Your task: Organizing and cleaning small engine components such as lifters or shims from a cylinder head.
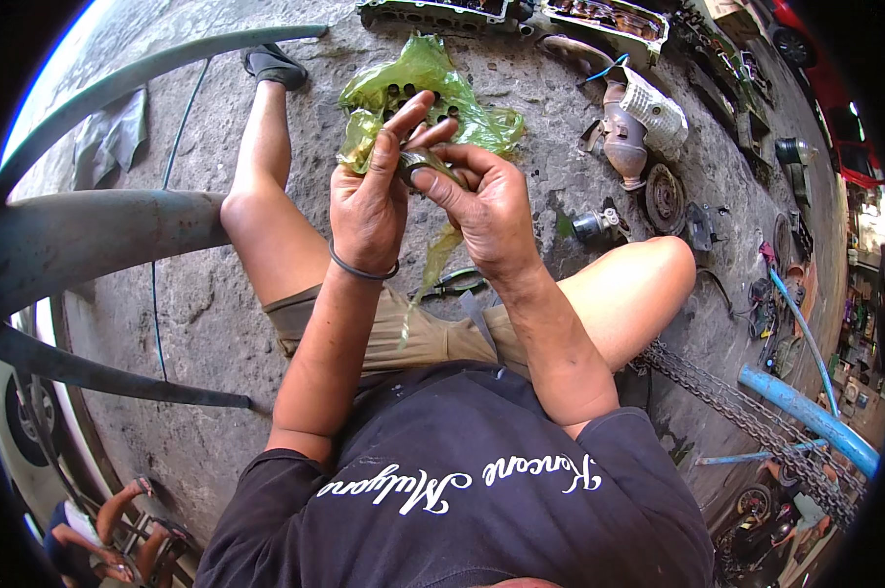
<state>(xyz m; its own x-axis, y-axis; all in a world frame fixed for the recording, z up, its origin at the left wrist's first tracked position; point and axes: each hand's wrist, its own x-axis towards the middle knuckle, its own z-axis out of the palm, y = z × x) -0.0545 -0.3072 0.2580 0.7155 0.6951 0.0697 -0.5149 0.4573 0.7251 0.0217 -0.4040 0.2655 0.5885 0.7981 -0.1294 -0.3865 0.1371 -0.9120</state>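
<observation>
Both hands meet in front of me, above my lap. My left hand, palm turned inward, has its thumb and index finger stretched upward while its lower fingers bend round a small dark metal part. My right hand pinches the same part between thumb and fingers, hiding much of its shape. A thin yellowish plastic strip hangs below my right hand. Just beyond, a green-yellow plastic bag lies spread on the ground, with several dark, round, hollow parts on it, partly behind my fingers.
Pliers lie by my lap. Engine castings, a rusty exhaust piece and a round plate sit farther right. Curved metal legs stand at left; chains and a blue pipe are at right. Another person is lower left.
</observation>
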